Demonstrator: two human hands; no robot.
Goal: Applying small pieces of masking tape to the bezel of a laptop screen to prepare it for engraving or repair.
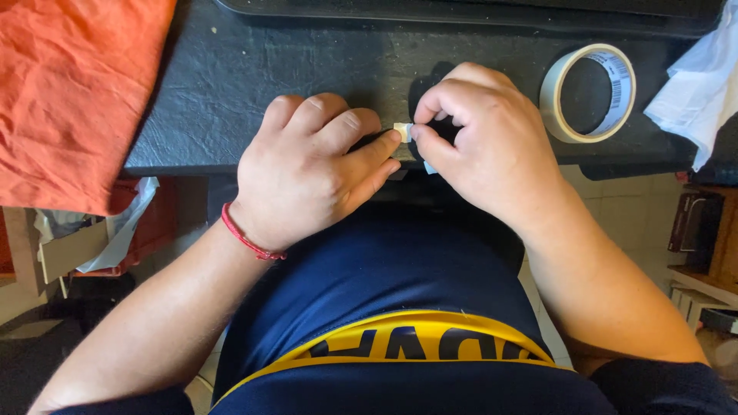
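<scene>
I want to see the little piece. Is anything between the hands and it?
No. Both hands already touch the small tape piece: the left hand and the right hand pinch it at their fingertips, over the black desk. The tape roll lies off to the right, apart from them.

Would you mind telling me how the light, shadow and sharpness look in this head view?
Head view: soft light from above, sharp on both hands; the right hand casts a shadow on the black table behind the small tape piece; the left hand shows no blur; a mild sheen on the tape roll.
</scene>
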